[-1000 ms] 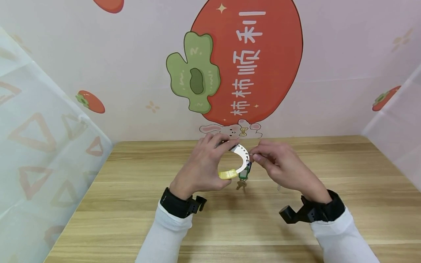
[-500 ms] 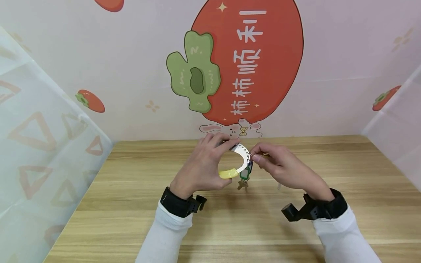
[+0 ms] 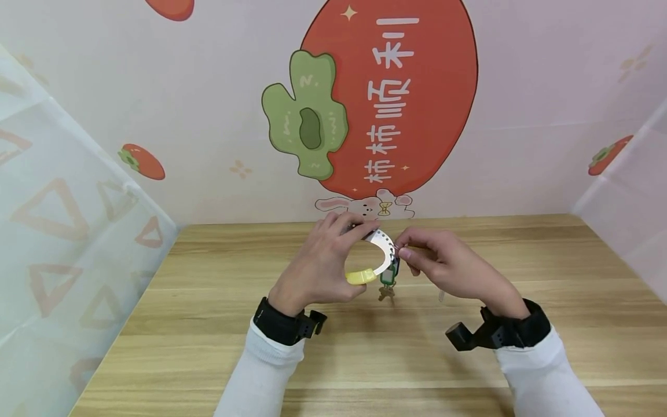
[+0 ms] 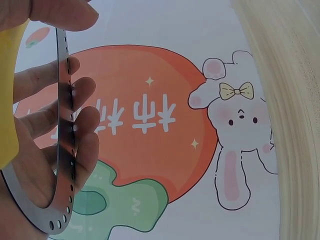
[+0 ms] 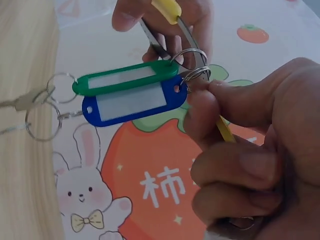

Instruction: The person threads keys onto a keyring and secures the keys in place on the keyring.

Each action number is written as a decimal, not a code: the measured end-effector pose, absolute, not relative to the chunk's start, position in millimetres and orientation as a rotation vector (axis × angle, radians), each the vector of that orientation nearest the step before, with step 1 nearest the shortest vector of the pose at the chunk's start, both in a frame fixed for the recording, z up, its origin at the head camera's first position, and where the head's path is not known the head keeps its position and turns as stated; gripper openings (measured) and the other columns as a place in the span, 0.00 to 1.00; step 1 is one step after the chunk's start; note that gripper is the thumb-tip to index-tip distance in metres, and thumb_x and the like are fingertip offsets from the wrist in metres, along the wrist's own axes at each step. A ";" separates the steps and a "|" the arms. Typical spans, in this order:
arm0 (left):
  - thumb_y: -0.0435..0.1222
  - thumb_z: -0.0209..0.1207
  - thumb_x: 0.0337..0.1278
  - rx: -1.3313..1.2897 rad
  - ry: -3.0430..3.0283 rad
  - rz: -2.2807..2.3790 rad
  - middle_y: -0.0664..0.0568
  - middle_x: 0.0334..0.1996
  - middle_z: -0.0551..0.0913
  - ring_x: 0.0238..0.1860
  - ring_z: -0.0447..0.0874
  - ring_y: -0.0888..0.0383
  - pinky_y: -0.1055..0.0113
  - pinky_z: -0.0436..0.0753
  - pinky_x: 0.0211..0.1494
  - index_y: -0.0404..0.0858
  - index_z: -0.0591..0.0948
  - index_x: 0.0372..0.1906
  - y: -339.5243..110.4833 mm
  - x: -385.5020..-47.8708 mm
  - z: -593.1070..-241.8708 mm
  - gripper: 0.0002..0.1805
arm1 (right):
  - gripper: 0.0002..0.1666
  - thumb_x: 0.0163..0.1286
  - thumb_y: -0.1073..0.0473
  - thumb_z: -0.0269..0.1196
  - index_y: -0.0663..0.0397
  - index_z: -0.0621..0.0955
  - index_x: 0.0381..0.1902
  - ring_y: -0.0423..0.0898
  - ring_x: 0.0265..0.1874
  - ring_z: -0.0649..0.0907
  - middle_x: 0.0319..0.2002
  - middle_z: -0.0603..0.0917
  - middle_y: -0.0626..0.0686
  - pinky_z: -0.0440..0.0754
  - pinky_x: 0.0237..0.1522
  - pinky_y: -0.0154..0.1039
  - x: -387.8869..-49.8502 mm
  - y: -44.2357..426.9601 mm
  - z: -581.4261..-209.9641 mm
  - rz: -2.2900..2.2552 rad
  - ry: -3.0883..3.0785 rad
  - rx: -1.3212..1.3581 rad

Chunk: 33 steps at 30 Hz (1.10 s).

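Observation:
My left hand [image 3: 323,260] grips a perforated metal key ring holder [image 3: 387,243] by its yellow handle [image 3: 361,277], with several fingers at its upper side. From its holed band hang a green key tag [image 5: 132,77] and a blue key tag [image 5: 131,104] on split rings, their keys [image 5: 32,99] dangling toward the table. Thumb and forefinger of my right hand [image 3: 448,263] pinch a small split ring, mostly hidden, against the band's right edge. A yellow strip [image 5: 225,131] shows behind those fingers; its kind is unclear. Another ring [image 5: 244,223] lies within the curled fingers.
Both hands are above a wooden table [image 3: 234,359]. A printed backdrop [image 3: 208,104] stands behind its far edge, with a white sheet [image 3: 62,243] at the left. A small clear thing [image 3: 441,296] shows below the right hand.
My right hand has shifted slightly right, and a lower finger now shows beneath the pinch. The hanging keys have swung a little to the right. My left hand stays nearly still.

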<state>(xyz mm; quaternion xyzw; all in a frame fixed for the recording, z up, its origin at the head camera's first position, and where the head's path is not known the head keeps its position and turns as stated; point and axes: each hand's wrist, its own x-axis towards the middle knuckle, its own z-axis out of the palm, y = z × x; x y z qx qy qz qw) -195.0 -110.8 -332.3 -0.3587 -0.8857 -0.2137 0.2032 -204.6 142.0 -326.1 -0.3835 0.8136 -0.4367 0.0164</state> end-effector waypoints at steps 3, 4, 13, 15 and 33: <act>0.41 0.78 0.29 -0.997 -2.476 -0.593 0.52 0.56 0.76 0.59 0.71 0.52 0.52 0.70 0.63 0.44 0.78 0.66 -111.1 -194.7 -332.8 0.45 | 0.11 0.73 0.67 0.62 0.42 0.82 0.43 0.39 0.17 0.71 0.22 0.73 0.40 0.72 0.24 0.35 -202.5 140.8 -325.8 -1.217 2.690 -1.293; 0.41 0.78 0.29 -0.997 -2.477 -0.590 0.51 0.56 0.76 0.59 0.71 0.52 0.52 0.70 0.63 0.44 0.78 0.66 -111.2 -194.7 -333.0 0.45 | 0.12 0.72 0.67 0.63 0.41 0.82 0.43 0.37 0.16 0.69 0.22 0.73 0.38 0.71 0.24 0.34 -201.9 140.1 -325.7 -1.161 2.749 -1.330; 0.41 0.78 0.29 -0.997 -2.473 -0.601 0.51 0.57 0.76 0.60 0.71 0.52 0.51 0.70 0.63 0.44 0.78 0.66 -111.8 -195.3 -334.0 0.46 | 0.07 0.70 0.62 0.66 0.43 0.81 0.42 0.30 0.17 0.65 0.19 0.67 0.33 0.66 0.22 0.34 -198.5 135.8 -325.4 -0.741 3.084 -1.548; 0.41 0.78 0.29 -0.999 -2.471 -0.602 0.52 0.57 0.76 0.60 0.71 0.52 0.51 0.70 0.63 0.44 0.78 0.66 -112.0 -195.6 -334.0 0.46 | 0.07 0.70 0.62 0.66 0.43 0.80 0.42 0.30 0.17 0.65 0.19 0.66 0.33 0.65 0.21 0.33 -198.9 135.7 -325.8 -0.710 3.104 -1.568; 0.43 0.78 0.30 -0.975 -2.484 -0.566 0.51 0.55 0.76 0.57 0.72 0.50 0.51 0.71 0.62 0.43 0.77 0.66 -115.3 -195.5 -332.9 0.46 | 0.12 0.64 0.64 0.70 0.46 0.84 0.44 0.35 0.22 0.77 0.34 0.86 0.40 0.77 0.24 0.36 -207.5 137.1 -332.6 -0.652 3.170 -1.703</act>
